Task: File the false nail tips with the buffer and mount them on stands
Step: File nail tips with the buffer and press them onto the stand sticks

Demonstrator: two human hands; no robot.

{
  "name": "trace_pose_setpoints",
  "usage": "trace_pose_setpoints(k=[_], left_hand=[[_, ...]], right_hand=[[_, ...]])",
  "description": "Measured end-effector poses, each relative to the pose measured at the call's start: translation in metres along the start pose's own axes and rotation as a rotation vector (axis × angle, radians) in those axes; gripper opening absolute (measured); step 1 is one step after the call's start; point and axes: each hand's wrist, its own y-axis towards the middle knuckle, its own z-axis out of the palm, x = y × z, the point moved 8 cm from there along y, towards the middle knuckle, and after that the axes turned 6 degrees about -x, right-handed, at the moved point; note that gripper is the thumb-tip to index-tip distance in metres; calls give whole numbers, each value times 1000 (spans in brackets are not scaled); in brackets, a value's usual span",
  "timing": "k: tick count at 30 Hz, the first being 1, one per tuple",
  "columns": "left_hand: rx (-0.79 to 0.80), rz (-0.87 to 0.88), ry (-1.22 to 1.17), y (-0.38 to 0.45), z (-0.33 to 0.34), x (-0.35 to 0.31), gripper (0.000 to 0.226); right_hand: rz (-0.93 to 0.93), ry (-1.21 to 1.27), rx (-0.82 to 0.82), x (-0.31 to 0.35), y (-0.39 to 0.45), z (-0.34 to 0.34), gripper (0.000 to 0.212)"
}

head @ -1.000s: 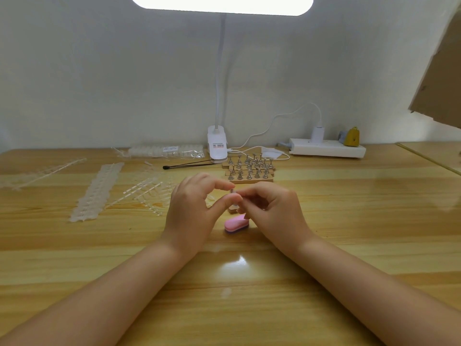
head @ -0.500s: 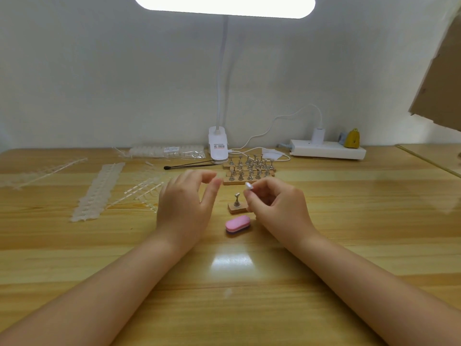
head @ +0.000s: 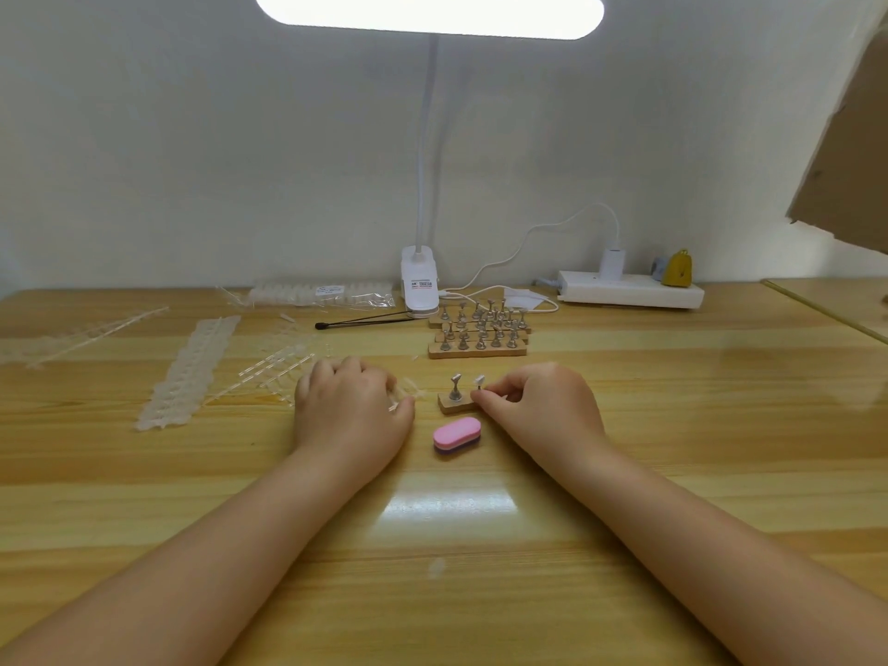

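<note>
My right hand (head: 543,406) pinches a small metal stand with a pale false nail tip on its head (head: 479,380), fingertips curled tight round its stem so I can seat it on the little wooden base block (head: 454,405) just beyond my thumb. A second metal stand (head: 455,387) already rises from that block, its flat head bare; it sits just left of my pinching fingers.

My left hand (head: 351,411) rests knuckles-up on the glossy wooden table (head: 672,449), fingers curled onto a clear, thin plastic nail tip (head: 395,406) that peeks out at the thumb side — I judge I'm picking up the next one to file.

The pink oval foam buffer with a purple underside (head: 457,435) lies flat between my two wrists, close enough to grab. Beyond my fingertips, rows of metal stands on wooden bars (head: 478,331) wait, and to the far left of my left hand lie translucent, ribbed strips of nail tips (head: 187,372).
</note>
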Motion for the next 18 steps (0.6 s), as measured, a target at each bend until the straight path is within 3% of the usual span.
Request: trace_pose_setpoints(k=[4, 7, 11, 18], left_hand=[[-70, -6, -136, 1, -9, 0, 26], [-144, -39, -385, 1, -19, 1, 12], [-99, -97, -769, 1, -20, -3, 5], [-68, -137, -915, -4, -16, -11, 9]], right_hand=[[-16, 0, 7, 2, -2, -2, 15], [-12, 21, -15, 3, -3, -5, 9], [-33, 9, -13, 4, -1, -3, 13], [-84, -40, 27, 8, -1, 1, 18]])
